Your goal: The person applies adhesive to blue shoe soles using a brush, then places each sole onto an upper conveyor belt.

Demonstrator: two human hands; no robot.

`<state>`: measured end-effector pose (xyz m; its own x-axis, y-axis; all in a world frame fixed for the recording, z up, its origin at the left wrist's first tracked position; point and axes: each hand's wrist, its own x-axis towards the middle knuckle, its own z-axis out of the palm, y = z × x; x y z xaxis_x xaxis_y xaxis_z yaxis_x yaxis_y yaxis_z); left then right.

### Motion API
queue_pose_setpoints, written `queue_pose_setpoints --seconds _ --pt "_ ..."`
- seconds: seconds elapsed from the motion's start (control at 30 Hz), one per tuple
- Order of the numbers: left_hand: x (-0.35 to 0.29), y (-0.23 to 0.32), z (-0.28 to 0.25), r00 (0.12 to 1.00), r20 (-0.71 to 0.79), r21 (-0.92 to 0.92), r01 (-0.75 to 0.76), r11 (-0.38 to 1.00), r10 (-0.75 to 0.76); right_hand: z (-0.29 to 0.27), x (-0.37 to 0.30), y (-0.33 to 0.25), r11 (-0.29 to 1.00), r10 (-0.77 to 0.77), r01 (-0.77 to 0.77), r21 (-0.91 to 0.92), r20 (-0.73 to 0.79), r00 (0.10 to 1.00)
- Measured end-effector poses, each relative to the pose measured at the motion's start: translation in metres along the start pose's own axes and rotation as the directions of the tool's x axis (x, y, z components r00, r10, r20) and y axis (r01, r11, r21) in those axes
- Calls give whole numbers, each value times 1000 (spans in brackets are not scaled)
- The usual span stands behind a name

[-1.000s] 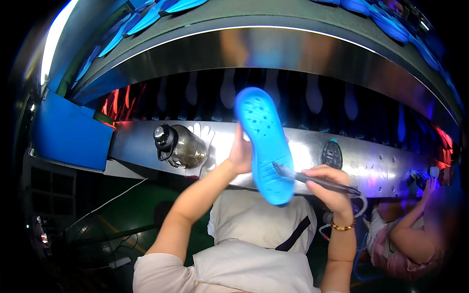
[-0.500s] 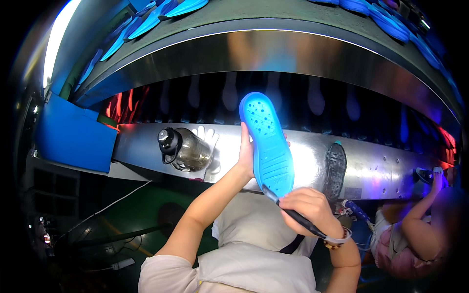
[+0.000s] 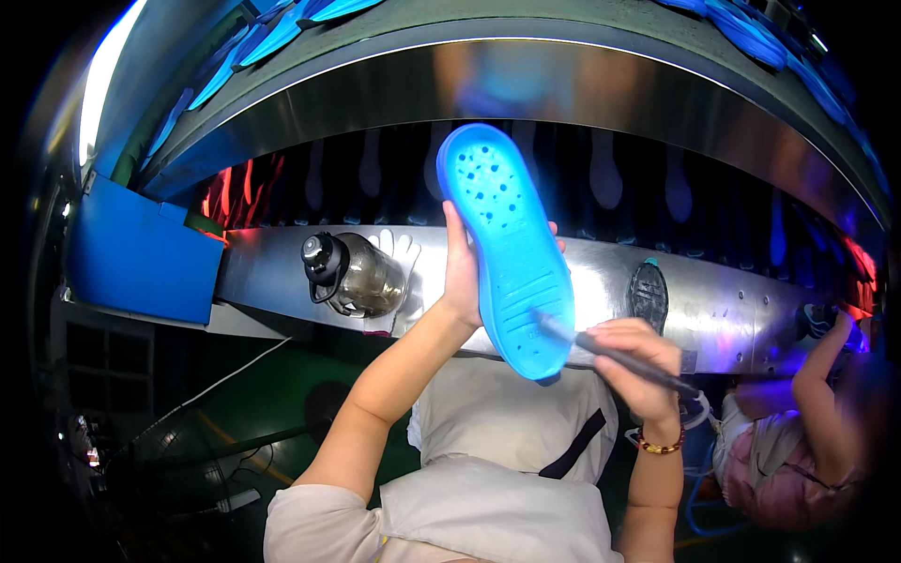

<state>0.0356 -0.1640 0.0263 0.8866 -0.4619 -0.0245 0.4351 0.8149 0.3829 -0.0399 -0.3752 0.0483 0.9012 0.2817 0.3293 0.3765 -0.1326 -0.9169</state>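
A bright blue shoe sole point(image 3: 514, 249) stands tilted above the metal ledge, its dotted and ridged face toward me. My left hand point(image 3: 462, 281) is closed round its left edge, and fingertips show at the far edge. In my right hand point(image 3: 643, 361) is a dark-handled brush point(image 3: 560, 327), pinched like a pen. Its blurred tip lies over the ridged near part of the sole, seemingly touching it.
On the metal ledge point(image 3: 704, 291) stand a dark see-through bottle point(image 3: 371, 279), a white glove point(image 3: 404, 253) behind it, and a dark sole point(image 3: 648, 296) to the right. Behind runs a heated slot point(image 3: 375, 178) with red glow. Another person point(image 3: 788, 432) works at right.
The sole has risen and moved slightly away from me. My right hand has moved right and up, taking the brush tip from the sole's near end to its ridged part.
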Motion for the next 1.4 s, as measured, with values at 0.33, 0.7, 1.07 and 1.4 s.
queue_pose_setpoints --seconds 0.33,0.7,1.07,1.4 --pt "7 14 41 1000 -3 119 -18 993 19 8 -9 12 808 102 -126 575 73 992" --pt "-22 -13 44 998 14 134 -66 989 65 21 -16 -17 891 65 -27 453 -68 996" --pt "-8 -6 37 982 187 -127 6 992 18 -1 14 -21 966 -14 47 255 -131 991" --pt "-2 3 35 988 53 -39 146 988 -144 4 14 -40 986 -167 150 77 369 914"
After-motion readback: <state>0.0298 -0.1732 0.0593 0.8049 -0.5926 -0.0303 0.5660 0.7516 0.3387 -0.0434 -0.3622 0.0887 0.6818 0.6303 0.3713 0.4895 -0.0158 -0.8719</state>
